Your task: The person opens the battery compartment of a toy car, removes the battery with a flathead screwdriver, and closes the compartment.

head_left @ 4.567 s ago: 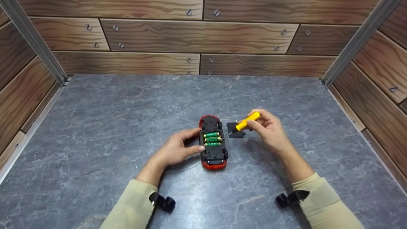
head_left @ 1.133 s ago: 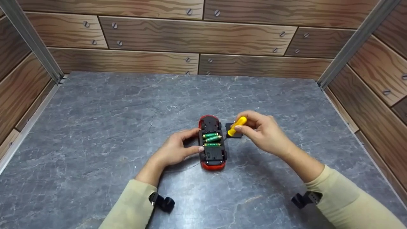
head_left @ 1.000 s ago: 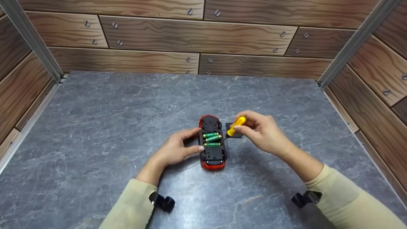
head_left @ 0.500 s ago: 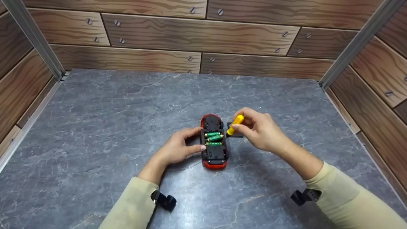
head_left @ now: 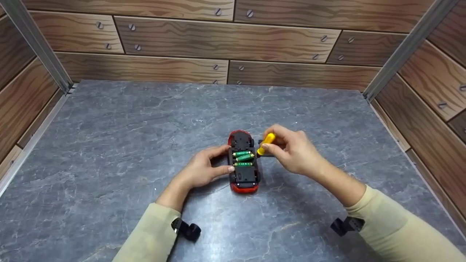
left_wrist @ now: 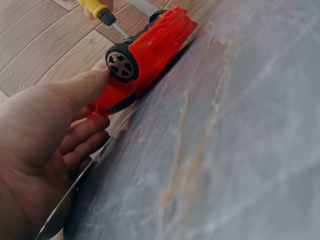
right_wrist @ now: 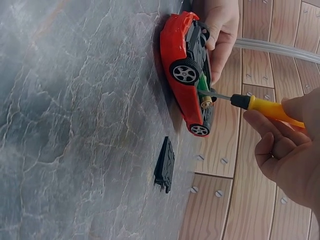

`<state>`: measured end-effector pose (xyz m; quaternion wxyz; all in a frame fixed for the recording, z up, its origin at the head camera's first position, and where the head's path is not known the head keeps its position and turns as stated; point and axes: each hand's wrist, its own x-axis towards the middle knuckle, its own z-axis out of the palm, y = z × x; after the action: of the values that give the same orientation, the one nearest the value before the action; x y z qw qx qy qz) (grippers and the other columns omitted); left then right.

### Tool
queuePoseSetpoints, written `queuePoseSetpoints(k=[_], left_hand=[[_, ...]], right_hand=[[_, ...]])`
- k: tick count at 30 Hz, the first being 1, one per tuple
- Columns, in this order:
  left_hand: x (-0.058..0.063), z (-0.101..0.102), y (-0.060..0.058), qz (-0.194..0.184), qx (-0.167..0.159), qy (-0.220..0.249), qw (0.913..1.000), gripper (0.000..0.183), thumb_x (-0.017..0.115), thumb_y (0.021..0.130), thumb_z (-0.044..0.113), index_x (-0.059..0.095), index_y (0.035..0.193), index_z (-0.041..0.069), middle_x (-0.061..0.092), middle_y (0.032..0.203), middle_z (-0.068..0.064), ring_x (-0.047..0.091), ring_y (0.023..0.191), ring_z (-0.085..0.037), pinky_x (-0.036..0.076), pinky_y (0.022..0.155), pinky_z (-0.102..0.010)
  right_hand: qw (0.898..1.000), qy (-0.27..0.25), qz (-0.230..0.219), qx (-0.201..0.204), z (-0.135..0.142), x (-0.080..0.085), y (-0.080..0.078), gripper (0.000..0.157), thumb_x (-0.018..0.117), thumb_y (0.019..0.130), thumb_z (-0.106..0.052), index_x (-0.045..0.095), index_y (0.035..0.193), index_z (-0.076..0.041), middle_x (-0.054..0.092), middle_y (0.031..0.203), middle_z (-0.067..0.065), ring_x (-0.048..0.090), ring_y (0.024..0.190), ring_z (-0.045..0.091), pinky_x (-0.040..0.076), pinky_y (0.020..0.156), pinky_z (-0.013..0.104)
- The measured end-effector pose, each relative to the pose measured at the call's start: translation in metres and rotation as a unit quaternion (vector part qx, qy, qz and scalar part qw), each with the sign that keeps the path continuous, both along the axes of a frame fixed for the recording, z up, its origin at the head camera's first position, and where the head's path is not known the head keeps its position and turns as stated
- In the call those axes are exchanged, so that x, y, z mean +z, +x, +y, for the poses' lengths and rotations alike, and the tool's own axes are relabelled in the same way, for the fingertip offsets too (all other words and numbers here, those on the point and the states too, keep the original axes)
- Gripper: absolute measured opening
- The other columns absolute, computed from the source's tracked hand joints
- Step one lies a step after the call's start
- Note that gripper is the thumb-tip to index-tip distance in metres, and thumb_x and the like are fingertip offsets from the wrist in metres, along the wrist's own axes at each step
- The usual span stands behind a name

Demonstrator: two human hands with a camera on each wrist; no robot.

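Note:
A red toy car lies upside down on the table, its battery compartment uncovered. Three green batteries are in it; the middle battery sits slantwise, its right end raised. My left hand holds the car's left side between thumb and fingers, the thumb by a wheel. In my right hand is a yellow-handled screwdriver, pinched by thumb and fingers and tilted. The right wrist view shows its metal shaft reaching into the compartment beside the batteries; the exact contact of its tip is unclear.
A black battery cover lies on the table to the right of the car, partly hidden by the right hand in the head view. Wood-patterned walls with metal corner posts surround the grey marbled table.
The middle battery has gone from lying level to slanting, with its right end up. My right hand has moved left with the screwdriver, now held steeper. The left hand stays on the car.

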<state>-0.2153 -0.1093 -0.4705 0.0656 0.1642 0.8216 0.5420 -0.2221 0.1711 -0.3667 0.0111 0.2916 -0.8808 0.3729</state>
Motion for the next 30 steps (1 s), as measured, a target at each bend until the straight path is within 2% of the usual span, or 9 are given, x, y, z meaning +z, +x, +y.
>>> queuePoseSetpoints(k=[7, 10, 14, 22, 25, 30], left_hand=[[-0.002, -0.001, 0.000, -0.010, 0.007, -0.015, 0.9998, 0.070, 0.086, 0.091, 0.032, 0.058, 0.154, 0.021, 0.057, 0.155, -0.008, 0.047, 0.146, -0.029, 0.030, 0.125, -0.051], [-0.002, -0.001, -0.001, -0.013, 0.008, -0.015, 0.9998, 0.070, 0.086, 0.091, 0.031, 0.058, 0.154, 0.022, 0.057, 0.155, -0.009, 0.047, 0.146, -0.030, 0.030, 0.125, -0.051], [0.000, 0.000, 0.000, -0.017, 0.009, -0.019, 0.9996, 0.070, 0.086, 0.091, 0.031, 0.058, 0.154, 0.022, 0.056, 0.156, -0.009, 0.047, 0.147, -0.030, 0.029, 0.125, -0.051], [0.000, 0.001, -0.001, 0.012, 0.000, -0.010, 0.9999, 0.068, 0.086, 0.092, 0.030, 0.059, 0.153, 0.015, 0.057, 0.155, -0.009, 0.047, 0.147, -0.029, 0.031, 0.125, -0.048], [-0.001, 0.001, -0.001, 0.013, -0.001, -0.004, 0.9999, 0.067, 0.086, 0.092, 0.029, 0.060, 0.152, 0.016, 0.057, 0.154, -0.009, 0.047, 0.147, -0.029, 0.032, 0.125, -0.048], [-0.001, 0.000, -0.001, 0.013, -0.001, -0.001, 0.9999, 0.067, 0.086, 0.092, 0.029, 0.060, 0.152, 0.016, 0.057, 0.154, -0.009, 0.047, 0.146, -0.030, 0.031, 0.125, -0.049]], right_hand=[[1.000, -0.011, -0.014, -0.008, -0.001, -0.004, -0.001, 0.009, 0.071, 0.103, -0.010, 0.066, 0.110, -0.010, 0.079, 0.100, 0.007, 0.078, 0.090, 0.020, 0.063, 0.070, 0.030], [0.999, -0.034, -0.031, -0.019, 0.006, -0.008, -0.003, 0.010, 0.071, 0.103, -0.011, 0.067, 0.112, -0.010, 0.079, 0.101, 0.007, 0.076, 0.087, 0.020, 0.061, 0.066, 0.028], [0.996, -0.073, -0.055, -0.020, 0.016, -0.013, -0.004, 0.009, 0.070, 0.104, -0.010, 0.067, 0.112, -0.007, 0.079, 0.103, 0.008, 0.075, 0.087, 0.028, 0.060, 0.067, 0.027], [0.991, -0.114, -0.074, -0.015, 0.023, -0.016, -0.004, 0.011, 0.070, 0.103, -0.010, 0.066, 0.112, -0.004, 0.079, 0.104, 0.010, 0.075, 0.089, 0.034, 0.058, 0.068, 0.024], [0.988, -0.127, -0.084, -0.013, 0.025, -0.018, -0.005, 0.013, 0.070, 0.104, -0.009, 0.065, 0.114, -0.002, 0.079, 0.107, 0.012, 0.075, 0.093, 0.036, 0.061, 0.074, 0.026], [0.986, -0.139, -0.088, -0.018, 0.027, -0.022, -0.007, 0.015, 0.068, 0.103, -0.005, 0.064, 0.116, 0.002, 0.078, 0.106, 0.014, 0.075, 0.093, 0.033, 0.060, 0.073, 0.025]])
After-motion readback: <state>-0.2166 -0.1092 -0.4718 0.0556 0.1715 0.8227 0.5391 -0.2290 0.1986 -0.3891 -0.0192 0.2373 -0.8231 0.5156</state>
